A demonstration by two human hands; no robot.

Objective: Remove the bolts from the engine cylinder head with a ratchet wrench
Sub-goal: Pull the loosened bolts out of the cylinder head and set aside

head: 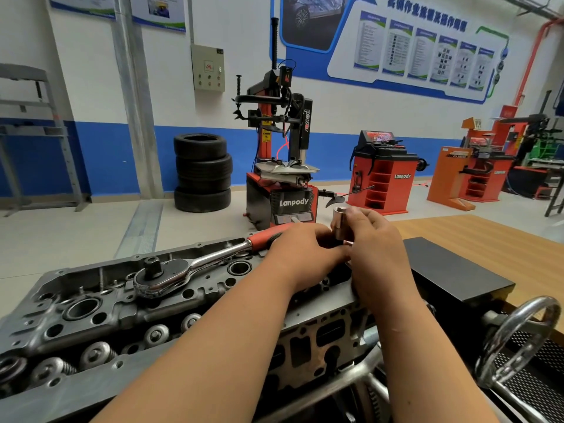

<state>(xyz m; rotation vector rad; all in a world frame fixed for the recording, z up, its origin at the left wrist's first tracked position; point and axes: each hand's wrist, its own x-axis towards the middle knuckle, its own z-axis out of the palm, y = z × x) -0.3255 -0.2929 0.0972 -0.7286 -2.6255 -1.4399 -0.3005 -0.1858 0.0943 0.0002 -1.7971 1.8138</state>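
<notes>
Workshop with pale floor, white wall banded blue below, poster boards above. Against the wall: stack of tyres (203,172); red-and-black tyre changer (280,166) marked "Lanpody"; red wheel balancer (384,175) to its right.

Item 1. Engine cylinder head (91,315): grey cast metal, lying lengthwise across the near foreground. Row of valve springs (97,352) along its near edge.

Item 2. Ratchet wrench (180,270): chrome, red grip. Lying on the top face of the cylinder head, towards its far edge. Drive square pointing up and bare, about midway along the head. Grip slanting away to the right, its end hidden behind the left hand.

Item 3. Socket (341,224): chrome, upright, open end up. Held in the air above the right end of the cylinder head, well apart from the wrench's drive square.

Item 4. Right hand (375,248): fingers curled round the socket, clamped on its side.

Item 5. Left hand (302,251): back towards the camera, fingers curled, tips meeting the right hand at the socket's lower end. Whether pinching the socket or the wrench grip: impossible to tell.

Item 6. Wooden table (476,233) at right. Black block (451,270) on its near left part, just beside the right hand. Steel handwheel (518,340) lower right, below the block.
</notes>
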